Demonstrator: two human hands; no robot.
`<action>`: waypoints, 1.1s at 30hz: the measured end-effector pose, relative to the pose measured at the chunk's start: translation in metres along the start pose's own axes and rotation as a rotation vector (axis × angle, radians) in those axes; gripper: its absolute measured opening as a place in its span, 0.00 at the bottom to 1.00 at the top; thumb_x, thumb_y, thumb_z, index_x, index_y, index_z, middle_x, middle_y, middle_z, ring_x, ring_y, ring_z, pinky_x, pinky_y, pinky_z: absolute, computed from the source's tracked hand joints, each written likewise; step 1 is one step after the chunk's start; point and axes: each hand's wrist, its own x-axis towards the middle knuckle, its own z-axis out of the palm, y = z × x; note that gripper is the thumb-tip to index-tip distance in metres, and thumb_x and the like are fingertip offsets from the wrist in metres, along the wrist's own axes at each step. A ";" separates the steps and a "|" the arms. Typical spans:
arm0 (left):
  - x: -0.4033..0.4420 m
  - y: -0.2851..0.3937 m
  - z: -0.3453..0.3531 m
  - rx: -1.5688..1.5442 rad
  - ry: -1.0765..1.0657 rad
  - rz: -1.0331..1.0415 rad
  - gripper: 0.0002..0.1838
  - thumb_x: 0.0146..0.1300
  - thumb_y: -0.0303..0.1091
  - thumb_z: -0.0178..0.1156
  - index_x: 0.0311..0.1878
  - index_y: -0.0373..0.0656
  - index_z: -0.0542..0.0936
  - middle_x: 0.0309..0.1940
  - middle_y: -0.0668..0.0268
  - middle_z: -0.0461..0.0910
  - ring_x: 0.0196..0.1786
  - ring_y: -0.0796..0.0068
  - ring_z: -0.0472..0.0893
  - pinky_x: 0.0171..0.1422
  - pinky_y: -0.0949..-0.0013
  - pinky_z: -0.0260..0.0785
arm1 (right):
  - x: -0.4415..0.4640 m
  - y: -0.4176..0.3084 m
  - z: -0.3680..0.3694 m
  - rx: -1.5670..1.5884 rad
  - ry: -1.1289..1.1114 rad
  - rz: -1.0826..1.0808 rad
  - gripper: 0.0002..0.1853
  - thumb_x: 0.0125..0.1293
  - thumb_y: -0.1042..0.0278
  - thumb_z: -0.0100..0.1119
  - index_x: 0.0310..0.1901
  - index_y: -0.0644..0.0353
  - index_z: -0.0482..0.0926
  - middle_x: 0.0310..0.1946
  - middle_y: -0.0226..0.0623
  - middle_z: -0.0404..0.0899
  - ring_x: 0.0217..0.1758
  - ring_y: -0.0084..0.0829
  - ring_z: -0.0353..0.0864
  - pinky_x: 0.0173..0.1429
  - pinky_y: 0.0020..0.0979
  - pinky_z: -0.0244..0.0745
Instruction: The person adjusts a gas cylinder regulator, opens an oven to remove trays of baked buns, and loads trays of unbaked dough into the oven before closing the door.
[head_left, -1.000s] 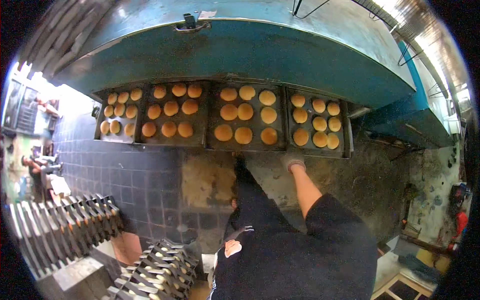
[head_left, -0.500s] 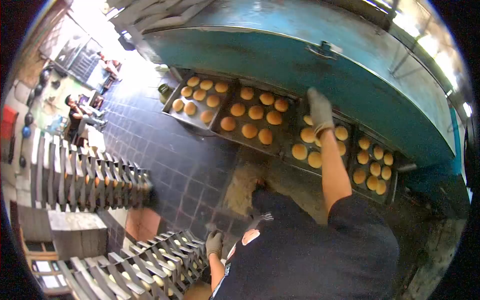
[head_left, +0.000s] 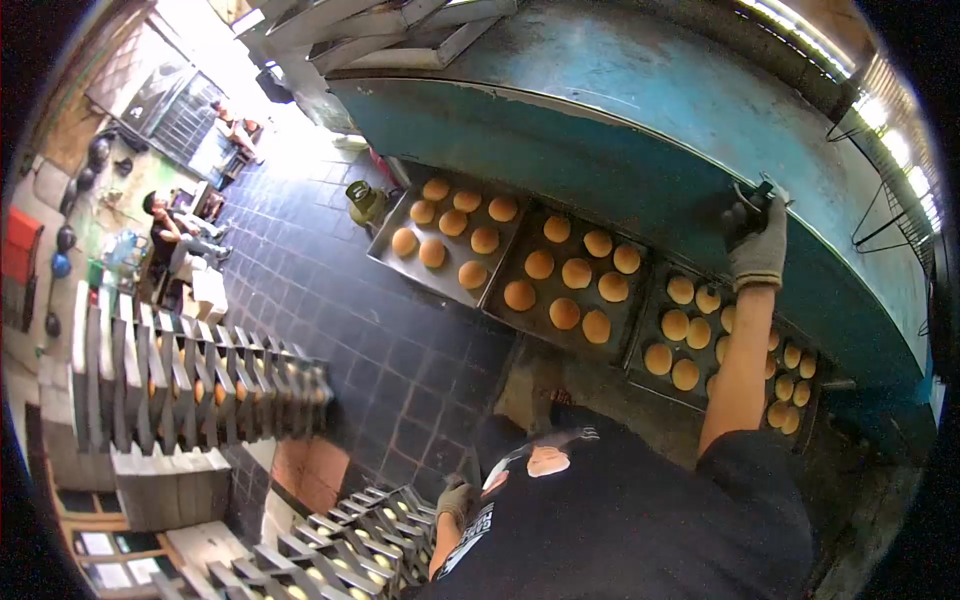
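Observation:
My right hand (head_left: 757, 238), in a grey work glove with dark fingertips, is closed on the handle (head_left: 762, 192) at the upper edge of a teal oven door (head_left: 590, 150). Below the door, baking trays of golden round buns stand in a row, among them a left tray (head_left: 385, 250), a darker tray (head_left: 497, 300) and one (head_left: 640, 372) partly hidden by my right forearm. My left hand (head_left: 455, 503), also gloved, hangs low beside my dark shirt, near a rack (head_left: 350, 545) stacked with trays of pale buns. Its fingers are dim and hard to make out.
Another loaded tray rack (head_left: 200, 385) stands to the left on the dark tiled floor (head_left: 330, 310). A green gas cylinder (head_left: 365, 203) stands beside the left tray. A seated person (head_left: 175, 235) is farther back. Metal trays (head_left: 400, 35) lie on the oven top.
My right hand has moved up and right from over the trays to the door handle and closed on it. My left hand stays low by my side. The view has shifted.

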 end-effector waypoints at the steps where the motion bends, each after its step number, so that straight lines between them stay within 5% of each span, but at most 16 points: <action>1: 0.021 0.002 -0.008 -0.026 -0.013 -0.019 0.26 0.77 0.40 0.73 0.75 0.48 0.92 0.49 0.62 0.93 0.40 0.66 0.89 0.45 0.58 0.82 | -0.007 -0.003 0.003 0.003 0.053 0.016 0.22 0.93 0.42 0.64 0.55 0.55 0.90 0.46 0.39 0.95 0.46 0.37 0.93 0.53 0.43 0.92; 6: 0.128 0.072 -0.060 -0.210 -0.130 -0.057 0.31 0.80 0.43 0.74 0.82 0.46 0.87 0.46 0.64 0.92 0.34 0.68 0.87 0.38 0.58 0.79 | -0.099 -0.001 0.021 -0.068 0.143 -0.011 0.30 0.96 0.35 0.57 0.72 0.56 0.83 0.57 0.37 0.85 0.58 0.40 0.85 0.69 0.46 0.86; 8: 0.176 0.122 -0.084 -0.155 -0.113 0.089 0.32 0.81 0.43 0.73 0.84 0.45 0.84 0.48 0.62 0.91 0.36 0.67 0.88 0.38 0.57 0.81 | -0.149 0.010 -0.006 -0.155 0.178 0.074 0.33 0.95 0.35 0.57 0.80 0.56 0.80 0.69 0.38 0.83 0.73 0.40 0.81 0.81 0.48 0.79; 9: 0.181 0.167 -0.097 -0.260 -0.213 0.026 0.32 0.81 0.43 0.73 0.83 0.44 0.83 0.57 0.57 0.93 0.45 0.62 0.93 0.45 0.49 0.86 | -0.174 0.016 -0.019 -0.198 0.193 0.118 0.35 0.95 0.35 0.56 0.85 0.56 0.79 0.76 0.38 0.83 0.80 0.40 0.79 0.86 0.49 0.75; 12: 0.243 0.282 -0.123 -0.306 -0.238 0.097 0.27 0.82 0.44 0.73 0.78 0.43 0.85 0.63 0.54 0.94 0.50 0.53 0.94 0.50 0.41 0.88 | -0.231 0.075 -0.140 -0.435 0.433 0.243 0.34 0.91 0.36 0.62 0.79 0.57 0.84 0.77 0.35 0.85 0.83 0.37 0.80 0.89 0.49 0.73; 14: 0.293 0.353 -0.128 -0.435 -0.315 0.093 0.27 0.82 0.44 0.74 0.78 0.44 0.84 0.66 0.54 0.94 0.53 0.50 0.94 0.52 0.40 0.88 | -0.260 0.120 -0.098 -0.185 0.626 0.298 0.26 0.85 0.41 0.66 0.67 0.55 0.89 0.64 0.38 0.91 0.65 0.40 0.89 0.67 0.50 0.89; 16: 0.344 0.403 -0.131 -0.564 -0.383 0.062 0.28 0.81 0.44 0.74 0.77 0.44 0.84 0.69 0.55 0.94 0.55 0.47 0.95 0.55 0.39 0.88 | -0.269 0.147 -0.097 -0.133 0.616 0.263 0.26 0.86 0.41 0.65 0.68 0.54 0.89 0.65 0.38 0.90 0.67 0.40 0.89 0.70 0.51 0.87; 18: 0.401 0.440 -0.129 1.054 -0.269 0.833 0.33 0.85 0.49 0.69 0.87 0.49 0.78 0.77 0.57 0.90 0.66 0.49 0.93 0.71 0.43 0.87 | -0.270 0.176 -0.116 -0.028 0.546 0.255 0.26 0.87 0.41 0.64 0.70 0.52 0.89 0.68 0.39 0.90 0.71 0.41 0.87 0.74 0.53 0.84; 19: 0.399 0.455 -0.126 1.070 -0.280 0.838 0.33 0.85 0.49 0.69 0.87 0.49 0.78 0.77 0.57 0.90 0.66 0.49 0.93 0.71 0.43 0.87 | -0.270 0.186 -0.113 0.033 0.510 0.255 0.26 0.88 0.41 0.63 0.71 0.51 0.88 0.70 0.39 0.89 0.73 0.42 0.87 0.77 0.54 0.82; 20: 0.395 0.466 -0.126 0.546 -0.462 0.662 0.32 0.89 0.49 0.62 0.89 0.48 0.76 0.81 0.57 0.86 0.74 0.51 0.87 0.80 0.45 0.79 | -0.274 0.195 -0.107 0.038 0.526 0.249 0.26 0.88 0.41 0.63 0.71 0.51 0.88 0.70 0.39 0.89 0.73 0.42 0.87 0.77 0.54 0.82; 22: 0.413 0.478 -0.121 0.261 -0.506 0.532 0.32 0.89 0.50 0.62 0.89 0.48 0.76 0.81 0.57 0.86 0.74 0.50 0.87 0.80 0.44 0.78 | -0.285 0.208 -0.063 0.179 0.617 0.125 0.29 0.88 0.39 0.63 0.75 0.52 0.87 0.73 0.39 0.89 0.75 0.43 0.85 0.82 0.54 0.78; 29: 0.453 0.481 -0.115 0.017 -0.509 0.439 0.32 0.90 0.53 0.59 0.87 0.47 0.76 0.82 0.54 0.83 0.77 0.47 0.85 0.82 0.39 0.77 | -0.265 0.407 -0.112 0.113 0.825 0.353 0.30 0.88 0.43 0.63 0.79 0.54 0.83 0.77 0.43 0.83 0.80 0.45 0.80 0.87 0.56 0.73; 33: 0.463 0.481 -0.120 -0.081 -0.533 0.436 0.32 0.91 0.55 0.57 0.87 0.47 0.76 0.83 0.53 0.82 0.78 0.45 0.84 0.83 0.36 0.77 | -0.241 0.461 -0.112 0.079 0.841 0.446 0.31 0.88 0.45 0.63 0.81 0.55 0.81 0.80 0.45 0.80 0.83 0.46 0.77 0.89 0.57 0.70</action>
